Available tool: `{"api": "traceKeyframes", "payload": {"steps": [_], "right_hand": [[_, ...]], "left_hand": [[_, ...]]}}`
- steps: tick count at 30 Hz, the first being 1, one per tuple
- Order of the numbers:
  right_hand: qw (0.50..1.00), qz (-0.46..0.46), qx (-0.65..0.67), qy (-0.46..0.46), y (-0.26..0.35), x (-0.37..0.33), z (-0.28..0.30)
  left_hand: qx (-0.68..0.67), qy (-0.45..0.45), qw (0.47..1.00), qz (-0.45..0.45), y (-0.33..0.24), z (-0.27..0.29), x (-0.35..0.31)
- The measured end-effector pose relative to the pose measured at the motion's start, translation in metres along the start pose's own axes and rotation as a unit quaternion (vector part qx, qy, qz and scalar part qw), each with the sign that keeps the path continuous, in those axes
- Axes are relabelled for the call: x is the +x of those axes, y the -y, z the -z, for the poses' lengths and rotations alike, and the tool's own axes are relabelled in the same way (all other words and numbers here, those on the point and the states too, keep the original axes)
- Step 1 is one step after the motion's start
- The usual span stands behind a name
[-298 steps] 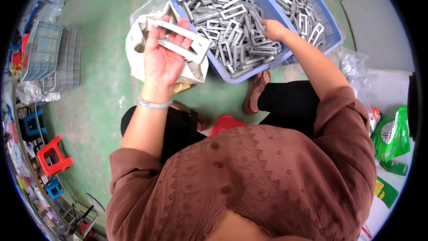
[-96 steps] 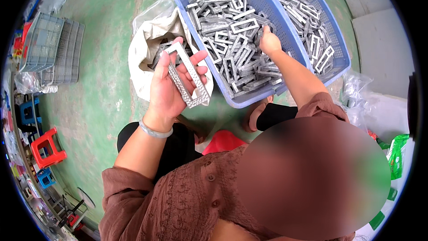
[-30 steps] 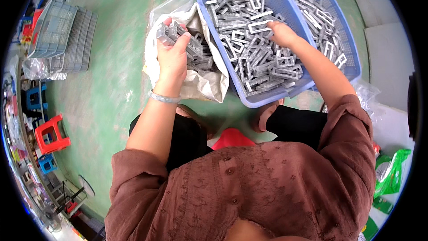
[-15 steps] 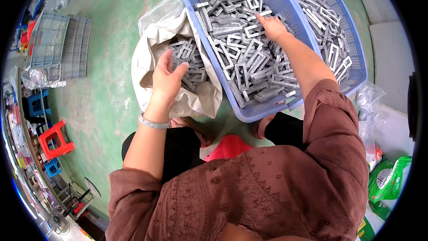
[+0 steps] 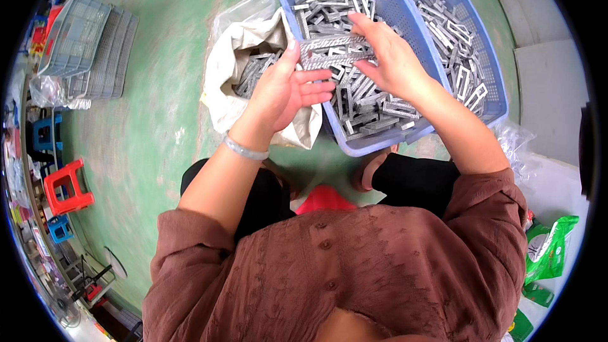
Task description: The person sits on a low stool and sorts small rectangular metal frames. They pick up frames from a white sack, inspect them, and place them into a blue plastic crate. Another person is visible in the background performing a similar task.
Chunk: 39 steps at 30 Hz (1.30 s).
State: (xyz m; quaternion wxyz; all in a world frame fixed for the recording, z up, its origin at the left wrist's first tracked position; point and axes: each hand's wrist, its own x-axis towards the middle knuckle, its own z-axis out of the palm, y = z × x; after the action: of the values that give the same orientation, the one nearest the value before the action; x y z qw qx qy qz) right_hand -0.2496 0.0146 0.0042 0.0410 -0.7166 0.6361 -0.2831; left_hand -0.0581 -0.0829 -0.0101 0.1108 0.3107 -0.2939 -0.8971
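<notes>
A grey metal rectangular frame (image 5: pixel 316 62) is held above the pile, gripped at its right end between the thumb and fingers of my right hand (image 5: pixel 394 62). My left hand (image 5: pixel 283 92) is open beside the frame's left end, palm turned toward it and fingers stretched out. Its thumb tip is close to the frame; whether it touches I cannot tell. Beneath both hands, many similar metal frames (image 5: pixel 364 95) fill the blue plastic basket (image 5: pixel 425 57). Left of the basket, a white woven sack (image 5: pixel 221 88) with a rolled-open mouth holds more grey metal frames (image 5: pixel 252 76), partly hidden behind my left hand.
A second blue basket (image 5: pixel 497 82) of metal frames stands at the right. Grey crates (image 5: pixel 76 38), a red stool (image 5: pixel 66 189) and a blue stool (image 5: pixel 60 229) are at the left. Clear plastic (image 5: pixel 516 145) and green bags (image 5: pixel 551 250) lie at the right.
My right hand has lifted from the pile toward the left with a metal frame in it. My left hand has moved right from over the sack to meet the frame.
</notes>
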Motion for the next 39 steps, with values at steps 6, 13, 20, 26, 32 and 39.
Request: {"api": "traceKeyframes", "payload": {"steps": [6,13,20,26,32,39], "right_hand": [[0.981,-0.077,0.178,-0.025,0.051,-0.006,0.011],[0.709,-0.334,0.620,0.032,0.069,-0.021,0.023],[0.799,-0.156,0.578,-0.058,0.091,-0.023,0.006],[0.836,-0.113,0.532,-0.069,0.095,-0.036,-0.018],[0.820,-0.159,0.550,-0.019,0.097,-0.043,-0.062],[0.905,-0.332,0.002,0.266,-0.079,-0.054,-0.078]], "left_hand": [[-0.042,0.089,0.983,-0.154,-0.001,0.006,-0.018],[0.011,0.104,0.965,-0.239,-0.001,0.006,-0.033],[-0.187,0.118,0.950,-0.223,-0.001,0.005,-0.039],[-0.432,0.127,0.880,-0.153,-0.003,0.000,-0.043],[-0.255,0.017,0.946,-0.201,0.007,0.015,-0.028],[-0.280,0.006,0.951,-0.135,-0.001,0.009,-0.036]]}}
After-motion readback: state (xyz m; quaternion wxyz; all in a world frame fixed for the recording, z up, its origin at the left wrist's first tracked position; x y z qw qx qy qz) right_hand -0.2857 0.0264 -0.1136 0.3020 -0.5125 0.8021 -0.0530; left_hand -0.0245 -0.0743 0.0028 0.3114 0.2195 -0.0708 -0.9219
